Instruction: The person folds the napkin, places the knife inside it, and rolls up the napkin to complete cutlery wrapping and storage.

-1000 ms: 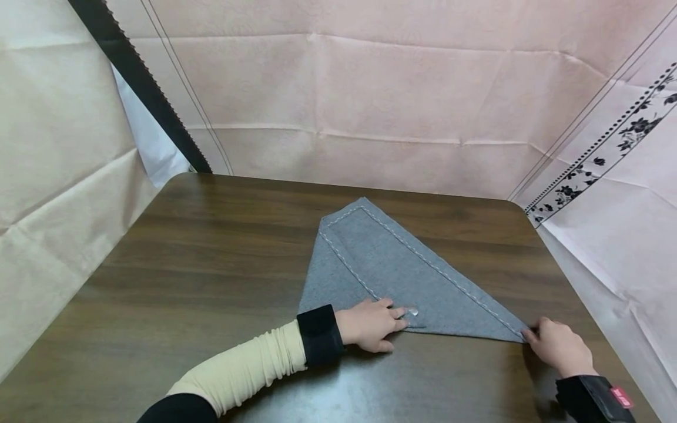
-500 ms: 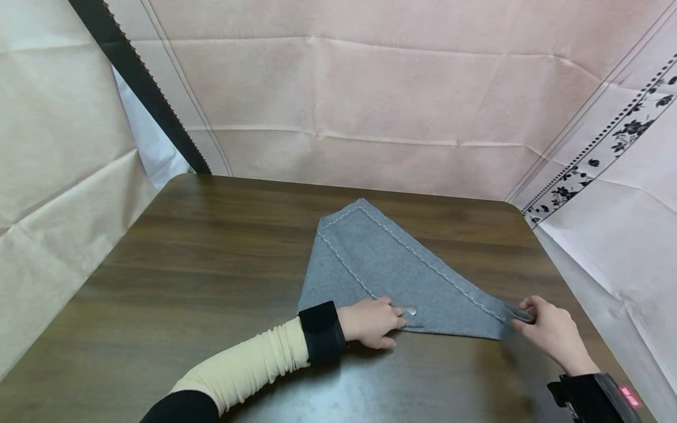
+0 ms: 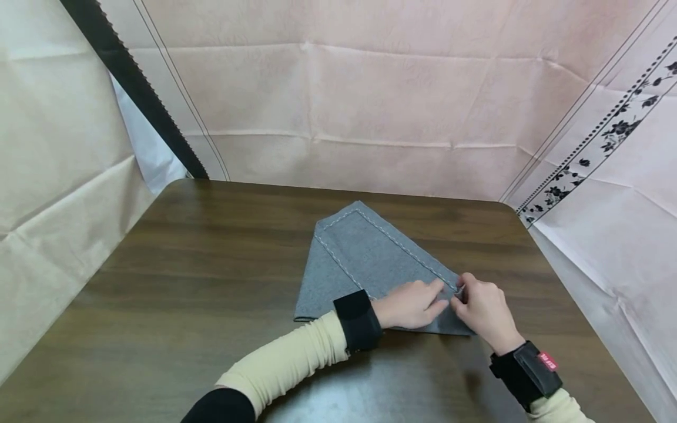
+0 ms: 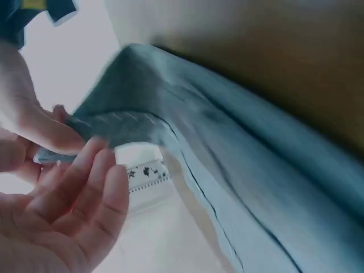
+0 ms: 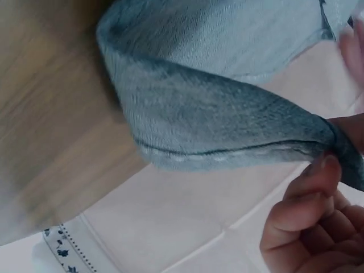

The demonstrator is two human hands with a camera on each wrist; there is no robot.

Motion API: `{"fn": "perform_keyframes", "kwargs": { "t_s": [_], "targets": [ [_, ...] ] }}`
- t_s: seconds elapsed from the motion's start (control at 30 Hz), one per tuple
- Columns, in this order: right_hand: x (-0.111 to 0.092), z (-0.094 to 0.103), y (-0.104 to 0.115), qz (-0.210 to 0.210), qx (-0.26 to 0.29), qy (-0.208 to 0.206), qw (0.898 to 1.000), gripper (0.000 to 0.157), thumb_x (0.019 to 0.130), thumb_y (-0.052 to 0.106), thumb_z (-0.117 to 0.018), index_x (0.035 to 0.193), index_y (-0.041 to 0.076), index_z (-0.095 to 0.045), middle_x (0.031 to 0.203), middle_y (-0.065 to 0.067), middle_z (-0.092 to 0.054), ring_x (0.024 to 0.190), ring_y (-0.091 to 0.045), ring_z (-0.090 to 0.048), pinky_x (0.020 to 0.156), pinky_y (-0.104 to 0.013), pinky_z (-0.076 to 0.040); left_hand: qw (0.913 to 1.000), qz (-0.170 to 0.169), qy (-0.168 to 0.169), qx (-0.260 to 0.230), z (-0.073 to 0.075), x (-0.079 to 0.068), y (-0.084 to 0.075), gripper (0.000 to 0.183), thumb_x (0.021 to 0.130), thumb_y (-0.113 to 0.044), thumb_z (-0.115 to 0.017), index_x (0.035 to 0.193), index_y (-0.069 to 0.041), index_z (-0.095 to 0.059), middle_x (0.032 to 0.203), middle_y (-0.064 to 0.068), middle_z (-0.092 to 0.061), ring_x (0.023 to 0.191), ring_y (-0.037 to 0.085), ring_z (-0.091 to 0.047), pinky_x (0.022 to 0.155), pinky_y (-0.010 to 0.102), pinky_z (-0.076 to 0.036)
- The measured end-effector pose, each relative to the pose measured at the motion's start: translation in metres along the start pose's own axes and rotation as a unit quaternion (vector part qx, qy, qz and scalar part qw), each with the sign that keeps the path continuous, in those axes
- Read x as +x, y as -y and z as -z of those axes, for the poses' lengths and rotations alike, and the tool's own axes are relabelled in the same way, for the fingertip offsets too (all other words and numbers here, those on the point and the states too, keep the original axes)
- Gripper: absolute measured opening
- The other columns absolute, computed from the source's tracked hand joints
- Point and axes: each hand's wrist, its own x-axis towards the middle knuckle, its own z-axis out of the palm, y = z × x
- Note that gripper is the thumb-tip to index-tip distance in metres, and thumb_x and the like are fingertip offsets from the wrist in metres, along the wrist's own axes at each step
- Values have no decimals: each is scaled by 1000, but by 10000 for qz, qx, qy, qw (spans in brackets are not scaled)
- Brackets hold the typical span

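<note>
A grey-blue cloth [image 3: 365, 252] with pale stitching along its edges lies folded, its far corner pointing to the table's back. My right hand [image 3: 485, 309] pinches the cloth's right-hand corner, lifted and turned over toward the left; in the right wrist view the thumb and fingers [image 5: 304, 213] grip that corner and the fabric curves up from the table. Over the near part of the cloth reaches my left hand [image 3: 409, 304], its fingers extended toward the right hand. The left wrist view shows the left hand [image 4: 71, 222] with relaxed fingers right beside the pinched corner.
The cloth lies on a brown wooden table [image 3: 185, 282] with rounded back corners. Pale creased sheets [image 3: 359, 100] hang behind and beside it, one carrying a black floral band [image 3: 608, 141] at the right.
My right hand has lifted the cloth's right corner and carried it leftward, folding it over. The left hand has slid right along the cloth toward it.
</note>
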Motion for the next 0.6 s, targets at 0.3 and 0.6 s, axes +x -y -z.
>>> {"fn": "perform_keyframes", "kwargs": {
  "t_s": [0.3,0.6],
  "targets": [
    [-1,-13,9,524,159,-293,9981,44,61,-11,-58,101,-3,-41,51,7,-30,41,-5,-27,42,-26,-28,9961,-11,-617,-624,-4,12,2,14,94,-17,-50,88,-10,-60,60,-6,-46,50,2,-40,51,11,-29],
    [-6,-15,13,885,-162,-288,9955,39,64,-5,-69,89,1,-40,52,8,-31,41,-5,-31,40,-24,-28,9846,-380,-1616,-544,9,0,9,17,88,-5,-48,72,-10,-53,56,-5,-40,46,4,-33,49,13,-24]
  ]
}}
